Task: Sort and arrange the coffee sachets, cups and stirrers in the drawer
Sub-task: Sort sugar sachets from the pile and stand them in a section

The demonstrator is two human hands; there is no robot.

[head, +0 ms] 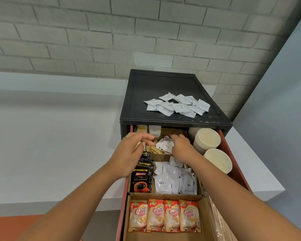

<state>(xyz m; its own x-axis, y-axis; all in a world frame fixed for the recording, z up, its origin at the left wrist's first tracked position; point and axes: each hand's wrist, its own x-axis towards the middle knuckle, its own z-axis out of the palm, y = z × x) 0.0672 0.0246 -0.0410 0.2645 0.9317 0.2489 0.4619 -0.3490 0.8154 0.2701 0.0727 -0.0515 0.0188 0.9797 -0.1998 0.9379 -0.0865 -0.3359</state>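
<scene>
At the drawer's (240,171) rear, the right hand (181,148) grips small white sachets (164,145); the left hand (129,153) hovers beside, fingers loosely curled, empty. Paper cups (207,139) line the drawer's right side, 4 Coffee-mate sachets (164,215) its front.

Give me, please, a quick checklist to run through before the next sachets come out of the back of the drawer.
1. Drawer open far enough to reach the back section: ok.
2. Right hand on the white sachets at the back: ok.
3. Right hand's grip on a sachet: cannot tell.
4. Left hand free to help: cannot tell.
5. Cabinet top has bare space beside the sachet pile: ok.
6. Paper cups apart from both hands: ok.
</scene>
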